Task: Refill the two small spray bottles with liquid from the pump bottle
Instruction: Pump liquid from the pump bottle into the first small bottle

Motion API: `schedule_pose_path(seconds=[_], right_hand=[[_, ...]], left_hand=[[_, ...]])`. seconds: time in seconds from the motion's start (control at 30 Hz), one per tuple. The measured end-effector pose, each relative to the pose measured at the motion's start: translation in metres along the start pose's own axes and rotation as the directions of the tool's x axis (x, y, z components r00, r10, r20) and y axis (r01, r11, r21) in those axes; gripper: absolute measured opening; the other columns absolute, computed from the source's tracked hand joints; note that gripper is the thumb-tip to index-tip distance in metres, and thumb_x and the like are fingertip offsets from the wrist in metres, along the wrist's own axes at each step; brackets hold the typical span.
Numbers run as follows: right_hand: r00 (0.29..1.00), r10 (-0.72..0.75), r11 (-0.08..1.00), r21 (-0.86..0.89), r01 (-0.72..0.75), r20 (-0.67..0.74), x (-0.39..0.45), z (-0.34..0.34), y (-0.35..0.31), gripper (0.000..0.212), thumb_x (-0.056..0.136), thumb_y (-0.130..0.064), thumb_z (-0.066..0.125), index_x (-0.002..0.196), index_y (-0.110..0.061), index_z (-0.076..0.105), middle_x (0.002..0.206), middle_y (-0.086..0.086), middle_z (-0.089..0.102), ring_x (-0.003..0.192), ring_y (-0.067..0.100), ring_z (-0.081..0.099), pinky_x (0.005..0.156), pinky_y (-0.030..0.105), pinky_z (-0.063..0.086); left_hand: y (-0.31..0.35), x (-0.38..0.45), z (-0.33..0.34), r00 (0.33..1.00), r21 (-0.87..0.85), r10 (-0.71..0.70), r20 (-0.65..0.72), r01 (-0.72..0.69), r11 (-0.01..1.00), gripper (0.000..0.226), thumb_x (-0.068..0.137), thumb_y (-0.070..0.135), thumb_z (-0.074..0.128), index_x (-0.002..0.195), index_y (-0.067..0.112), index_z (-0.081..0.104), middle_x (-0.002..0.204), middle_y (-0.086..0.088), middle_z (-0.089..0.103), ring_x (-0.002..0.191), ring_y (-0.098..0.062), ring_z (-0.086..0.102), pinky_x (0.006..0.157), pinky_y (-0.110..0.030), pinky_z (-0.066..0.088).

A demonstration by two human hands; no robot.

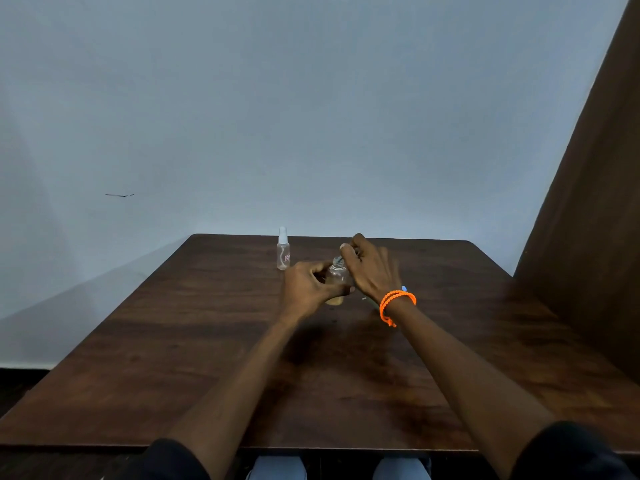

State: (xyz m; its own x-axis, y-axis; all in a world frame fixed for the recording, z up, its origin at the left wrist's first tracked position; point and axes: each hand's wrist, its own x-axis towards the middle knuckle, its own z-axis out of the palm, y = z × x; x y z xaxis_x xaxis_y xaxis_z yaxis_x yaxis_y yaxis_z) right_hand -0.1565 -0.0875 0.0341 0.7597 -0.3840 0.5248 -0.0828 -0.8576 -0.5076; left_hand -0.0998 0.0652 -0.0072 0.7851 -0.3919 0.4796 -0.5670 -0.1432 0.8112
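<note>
At the far middle of the dark wooden tabletop point(214, 358) I see both hands meeting over one small clear bottle point(336, 276). My left hand point(308, 289) has its grip curled round the bottle's body, thumb across the front, so most of the lower half is covered; a bit of yellowish liquid shows at the bottom under the thumb. My right hand point(372, 271) sits above and to the right, fingertips pinching something at the bottle's neck, a thin tube or spray head, too blurred and small for me to name for sure. The neck itself is half hidden behind those fingers. I can't tell whether the bottle stands on the tabletop or is lifted just off it. An orange beaded bracelet point(396, 303) wraps the right wrist, and a pale blue bit point(403, 289) pokes out just behind it, mostly hidden by the wrist, can't identify it. A tiny light speck lies on the wood just left of the bracelet, unclear too. A second small spray bottle point(283, 250) stands upright with its cap on, near the far edge, left of the hands and apart from them; it looks clear, with a small red label. Dark sleeves are cut off at the bottom edge.
</note>
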Motion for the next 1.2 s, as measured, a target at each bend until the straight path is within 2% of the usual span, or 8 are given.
schedule_pose_path(seconds=[0.13,0.23,0.4,0.5,0.67,0.87,1.07,1.2], right_hand=[[1.000,0.001,1.000,-0.014,-0.001,0.013,0.000,0.000,0.000,0.033,0.099,-0.048,0.045,0.084,-0.018,0.051,0.069,-0.003,0.058,0.071,0.031,0.051,0.062,0.036,0.032],[0.999,-0.029,0.998,-0.059,0.030,0.027,-0.001,0.003,-0.001,0.034,0.091,-0.054,0.036,0.081,-0.023,0.046,0.074,0.000,0.065,0.075,0.034,0.059,0.063,0.036,0.035],[0.992,-0.110,0.967,-0.223,0.120,0.057,-0.004,0.006,0.005,0.033,0.097,-0.059,0.036,0.088,-0.028,0.042,0.089,0.007,0.074,0.088,0.039,0.065,0.065,0.038,0.041],[0.989,-0.127,0.974,-0.180,0.138,0.070,-0.005,0.006,0.007,0.047,0.097,-0.063,0.048,0.081,-0.020,0.047,0.077,0.004,0.068,0.077,0.034,0.062,0.060,0.037,0.040],[0.981,-0.168,0.981,-0.081,0.176,0.100,0.000,0.006,0.012,0.075,0.089,-0.078,0.053,0.053,-0.014,0.037,0.054,0.001,0.041,0.056,0.018,0.044,0.051,0.034,0.029],[0.976,-0.153,0.920,-0.338,0.197,0.153,-0.011,0.001,0.006,0.085,0.092,-0.085,0.017,0.052,-0.014,0.042,0.048,0.002,0.047,0.053,0.023,0.048,0.061,0.038,0.034],[0.976,-0.155,0.909,-0.365,0.200,0.151,-0.014,0.003,0.012,0.071,0.098,-0.075,0.024,0.065,-0.023,0.059,0.068,0.000,0.064,0.077,0.029,0.066,0.067,0.036,0.042],[0.979,-0.181,0.922,-0.329,0.202,0.092,-0.013,0.006,0.012,0.066,0.091,-0.067,0.021,0.092,-0.025,0.072,0.086,0.001,0.076,0.088,0.030,0.069,0.071,0.038,0.046]], left_hand=[[0.001,-0.002,-0.003,1.000,0.017,0.011,0.011,-0.012,1.000,0.031,0.064,0.033,0.102,0.088,0.026,0.083,0.069,0.009,0.075,0.062,-0.006,0.067,0.059,-0.041,0.057],[0.003,-0.005,-0.002,0.999,0.053,0.033,0.032,-0.034,0.998,0.032,0.066,0.027,0.102,0.072,0.038,0.072,0.057,0.023,0.064,0.051,0.003,0.055,0.052,-0.017,0.040],[-0.006,-0.011,-0.001,1.000,0.045,0.007,0.007,-0.007,0.999,0.034,0.062,0.030,0.104,0.090,0.028,0.084,0.059,0.023,0.066,0.055,0.005,0.054,0.057,-0.022,0.044],[-0.008,-0.014,-0.002,1.000,0.071,-0.002,-0.002,0.002,0.997,0.041,0.064,0.029,0.103,0.101,0.020,0.086,0.055,0.028,0.060,0.051,0.007,0.052,0.054,-0.012,0.035],[-0.015,-0.018,-0.002,0.999,0.057,-0.039,-0.017,0.040,0.998,0.039,0.065,0.034,0.103,0.098,0.020,0.086,0.052,0.025,0.059,0.048,0.007,0.050,0.053,-0.015,0.036],[-0.010,-0.020,0.001,0.999,0.079,-0.042,-0.021,0.044,0.996,0.038,0.065,0.034,0.102,0.097,0.021,0.086,0.054,0.025,0.062,0.049,0.007,0.051,0.052,-0.013,0.036],[-0.015,-0.025,0.001,0.999,0.096,-0.043,0.009,0.042,0.995,0.049,0.062,0.036,0.102,0.107,0.026,0.086,0.066,0.018,0.072,0.057,0.008,0.059,0.055,-0.012,0.040],[-0.012,-0.025,0.001,0.998,0.109,-0.046,0.035,0.042,0.993,0.048,0.063,0.040,0.101,0.108,0.032,0.085,0.071,0.014,0.075,0.060,0.005,0.061,0.055,-0.019,0.045]])
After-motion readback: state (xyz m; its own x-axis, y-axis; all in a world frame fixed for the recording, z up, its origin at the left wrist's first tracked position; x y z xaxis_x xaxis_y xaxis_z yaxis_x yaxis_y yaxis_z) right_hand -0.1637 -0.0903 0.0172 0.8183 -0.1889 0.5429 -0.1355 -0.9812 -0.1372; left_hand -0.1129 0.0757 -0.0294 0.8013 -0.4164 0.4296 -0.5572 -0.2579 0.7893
